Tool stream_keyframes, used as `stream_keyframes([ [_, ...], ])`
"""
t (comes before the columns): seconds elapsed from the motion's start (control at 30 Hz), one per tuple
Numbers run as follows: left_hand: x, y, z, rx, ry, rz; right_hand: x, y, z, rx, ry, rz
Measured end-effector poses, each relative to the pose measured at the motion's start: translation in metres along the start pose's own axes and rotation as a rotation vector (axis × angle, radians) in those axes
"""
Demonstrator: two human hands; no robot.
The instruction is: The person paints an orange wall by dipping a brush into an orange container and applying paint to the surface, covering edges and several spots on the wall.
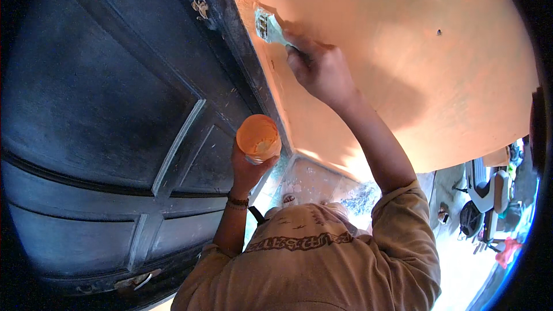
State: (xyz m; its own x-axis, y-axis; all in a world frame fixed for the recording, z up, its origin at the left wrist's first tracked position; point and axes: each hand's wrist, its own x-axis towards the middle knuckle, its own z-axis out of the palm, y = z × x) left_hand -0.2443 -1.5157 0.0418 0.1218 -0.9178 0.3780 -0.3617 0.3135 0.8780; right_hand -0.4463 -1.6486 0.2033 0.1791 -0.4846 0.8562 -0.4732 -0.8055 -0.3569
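Observation:
My right hand (322, 69) is closed round the handle of a paintbrush (269, 26), raised to the orange wall (368, 29). The brush head lies at the wall's edge beside the dark door frame (233, 46), where a patch of orange looks uneven. Lower down, my left hand (247, 167) grips a cup (258, 136) from below and behind. Its inside is orange, with a lighter patch at the bottom; how much paint it holds I cannot tell.
A dark panelled door (103, 92) fills the left side, with a handle (138, 280) near its lower edge. Floor tiles (308, 181) show beyond my shirt. Assorted items, among them a white and dark object (489, 190), stand at the right. Several small dark holes mark the wall.

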Motion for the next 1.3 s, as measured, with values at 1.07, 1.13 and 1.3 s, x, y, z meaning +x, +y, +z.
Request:
stream_keyframes([
  [1.07, -0.029, 0.003, -0.012, -0.026, 0.069, -0.115, -0.053, 0.029, 0.045, 0.059, 0.099, -0.015],
  [1.13, -0.031, 0.002, -0.014, 0.049, 0.080, -0.085, -0.058, 0.029, 0.045, 0.063, 0.069, 0.003],
  [1.3, -0.032, -0.003, -0.013, 0.065, 0.055, -0.084, -0.075, 0.037, 0.041, 0.042, 0.003, 0.048],
])
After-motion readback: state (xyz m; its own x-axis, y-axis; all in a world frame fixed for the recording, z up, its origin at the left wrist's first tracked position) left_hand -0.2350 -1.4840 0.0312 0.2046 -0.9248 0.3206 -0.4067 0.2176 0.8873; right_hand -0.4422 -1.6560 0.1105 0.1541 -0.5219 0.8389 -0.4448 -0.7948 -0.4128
